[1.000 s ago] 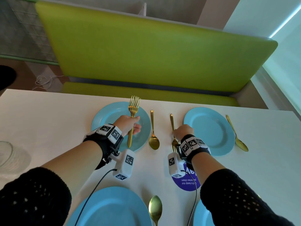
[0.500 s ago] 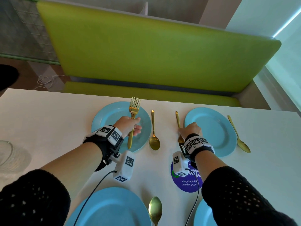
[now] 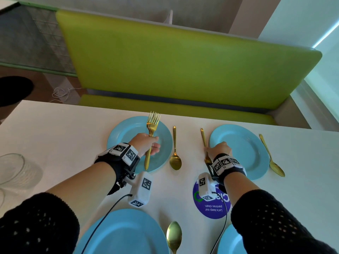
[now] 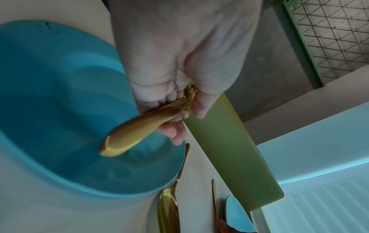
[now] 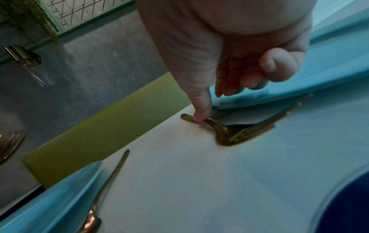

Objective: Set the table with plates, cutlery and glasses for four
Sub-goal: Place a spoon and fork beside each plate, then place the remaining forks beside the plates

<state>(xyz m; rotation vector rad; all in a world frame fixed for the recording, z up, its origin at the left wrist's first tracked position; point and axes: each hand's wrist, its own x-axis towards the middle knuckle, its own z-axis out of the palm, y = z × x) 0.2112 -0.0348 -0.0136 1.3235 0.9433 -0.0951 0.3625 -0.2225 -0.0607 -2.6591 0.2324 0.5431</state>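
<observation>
- Head view: left hand (image 3: 145, 143) grips bundled forks (image 3: 153, 121) over centre-left plate (image 3: 126, 131), prongs toward frame top.
- Right hand (image 3: 219, 149) presses one straight finger on lone fork (image 3: 203, 136) beside centre-right plate (image 3: 244, 143), handle toward top.

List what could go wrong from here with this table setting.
1. The left hand grips several gold forks bunched above the far-left plate; one could slip out and clatter onto it.
2. The right hand presses the laid fork with one digit, right beside the far-right plate; lifting off carelessly might skew the fork or bump the rim.
</observation>
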